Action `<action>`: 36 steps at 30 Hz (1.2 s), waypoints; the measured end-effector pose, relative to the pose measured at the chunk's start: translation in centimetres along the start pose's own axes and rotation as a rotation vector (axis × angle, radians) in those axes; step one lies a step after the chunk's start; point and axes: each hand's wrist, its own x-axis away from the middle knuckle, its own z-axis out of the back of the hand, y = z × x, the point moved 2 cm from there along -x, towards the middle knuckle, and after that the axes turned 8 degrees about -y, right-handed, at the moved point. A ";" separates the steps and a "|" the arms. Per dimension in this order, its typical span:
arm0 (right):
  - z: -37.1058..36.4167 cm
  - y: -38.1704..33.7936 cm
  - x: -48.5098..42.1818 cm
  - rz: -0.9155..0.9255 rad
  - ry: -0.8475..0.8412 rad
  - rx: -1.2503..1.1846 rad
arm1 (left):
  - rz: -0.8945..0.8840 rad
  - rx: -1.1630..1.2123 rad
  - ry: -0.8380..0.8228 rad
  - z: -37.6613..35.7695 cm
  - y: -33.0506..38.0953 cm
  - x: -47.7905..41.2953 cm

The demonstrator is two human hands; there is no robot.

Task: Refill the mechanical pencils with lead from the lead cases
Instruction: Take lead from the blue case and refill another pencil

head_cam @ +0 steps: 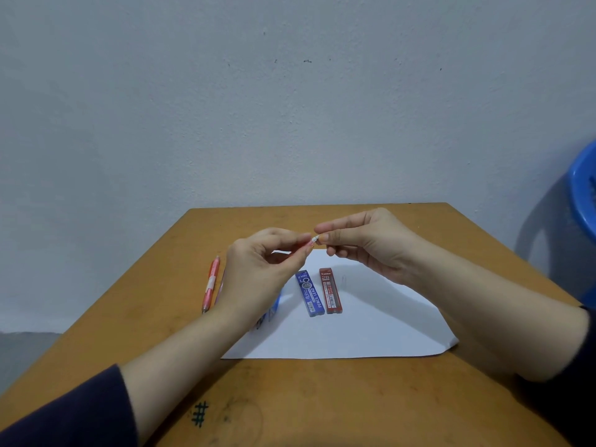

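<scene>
Gripping a blue pencil [274, 303] in your left hand [258, 272] above the paper [354, 330], right hand [364, 243] pinching its white end [314, 239], you've seemingly opened neither blue lead case [310, 293] nor red lead case [330, 290].

scuffed wooden table [322, 398], matt white paper [354, 330], glossy plastic lead cases [310, 293]

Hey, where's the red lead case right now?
In the head view, the red lead case lies flat on the white paper sheet near the table's middle, right beside the blue lead case, on its right.
</scene>
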 end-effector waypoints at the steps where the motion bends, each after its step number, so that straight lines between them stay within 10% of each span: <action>1: 0.0 0.0 0.0 0.003 0.002 0.012 | 0.004 0.004 -0.004 0.0 0.0 0.0; 36: -0.5 0.0 0.4 0.216 0.121 0.298 | 0.044 -0.011 0.045 0.3 -0.4 -0.1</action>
